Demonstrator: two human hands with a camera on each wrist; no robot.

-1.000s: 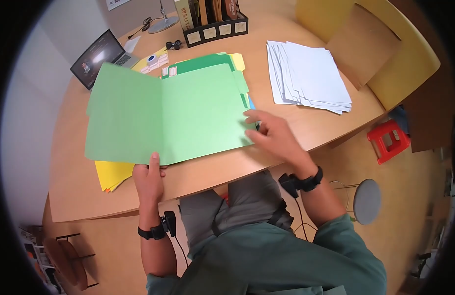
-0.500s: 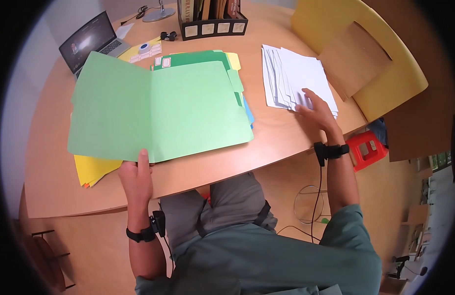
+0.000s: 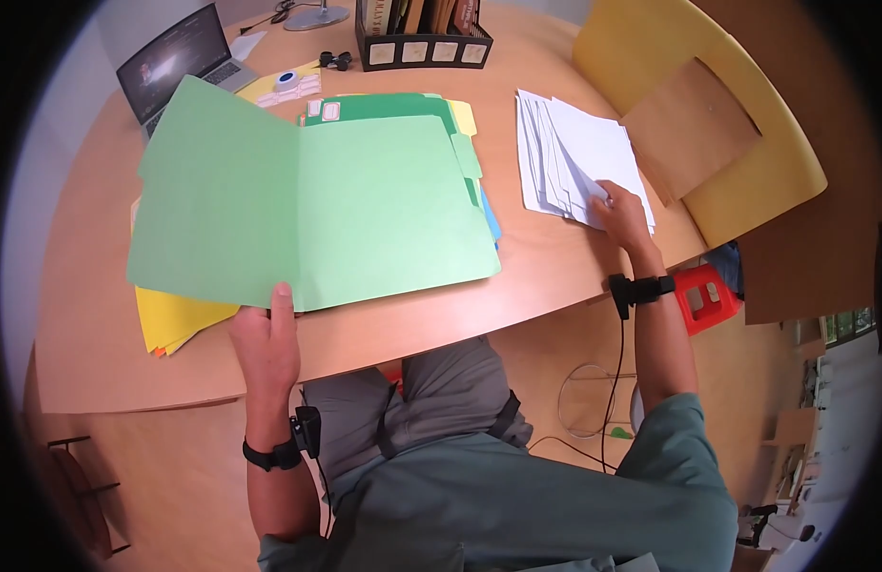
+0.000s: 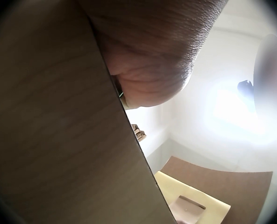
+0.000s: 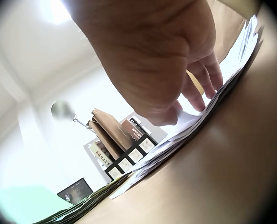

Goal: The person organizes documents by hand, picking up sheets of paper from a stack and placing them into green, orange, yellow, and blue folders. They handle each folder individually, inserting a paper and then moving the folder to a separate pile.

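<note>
A light green file folder point(image 3: 389, 210) lies spread wide on a pile of other folders, its left flap raised at an angle. My left hand point(image 3: 266, 348) grips its near edge by the fold, thumb on top and fingers underneath. To the right is a stack of white paper point(image 3: 594, 133), its sheets unevenly fanned. At the stack's near side my right hand point(image 3: 624, 217) pinches the top sheet, which bends up toward the fingers. The right wrist view shows the fingertips point(image 5: 199, 103) down on the paper. In the left wrist view the tabletop's underside hides most of the left hand's hold.
Yellow folders point(image 3: 179, 319) and a dark green folder point(image 3: 384, 107) stick out from the pile. Behind stand a laptop point(image 3: 179, 59), a black book rack point(image 3: 427, 52) and a lamp base point(image 3: 317, 17). A yellow board point(image 3: 775, 124) borders the paper; a red stool point(image 3: 708, 297) is below.
My right hand has left the folder's right edge, moved right to the paper stack and taken the top sheet's near edge. The left hand keeps its hold on the folder.
</note>
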